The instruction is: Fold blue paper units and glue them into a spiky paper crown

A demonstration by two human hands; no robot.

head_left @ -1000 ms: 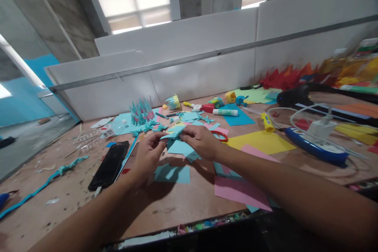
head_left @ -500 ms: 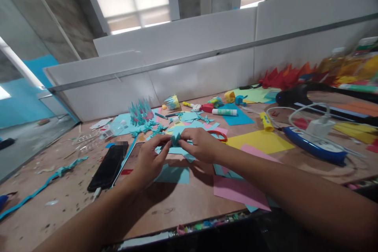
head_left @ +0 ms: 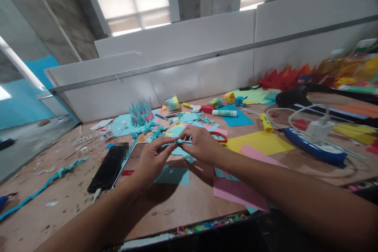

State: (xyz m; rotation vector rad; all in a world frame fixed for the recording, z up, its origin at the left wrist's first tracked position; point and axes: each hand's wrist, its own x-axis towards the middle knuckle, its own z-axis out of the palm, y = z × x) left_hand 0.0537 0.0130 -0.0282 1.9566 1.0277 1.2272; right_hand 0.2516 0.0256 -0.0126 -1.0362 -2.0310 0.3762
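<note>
Between the fingertips of both hands is a small folded piece of teal paper [head_left: 178,141], mostly covered by the fingers. My left hand [head_left: 155,156] pinches it from the left, thumb below and index finger above. From the other side my right hand [head_left: 201,143] grips it with closed fingers. Red-handled scissors [head_left: 221,137] lie just behind my right hand, partly hidden. Under the hands is a flat light-blue paper sheet [head_left: 174,175]. A lit phone [head_left: 130,165] rests close to my left wrist.
Behind stand teal spiky folded paper pieces [head_left: 141,113]. A black phone [head_left: 108,169] with a cable lies left. To the right are a yellow sheet [head_left: 260,141], pink paper [head_left: 239,193], a glue stick [head_left: 224,113] and a blue power strip [head_left: 314,147]. A white partition [head_left: 201,71] borders the table.
The teal paper piece has turned from upright, with two points showing, to a flatter, lower position between the fingers. My fingertips have shifted slightly around it.
</note>
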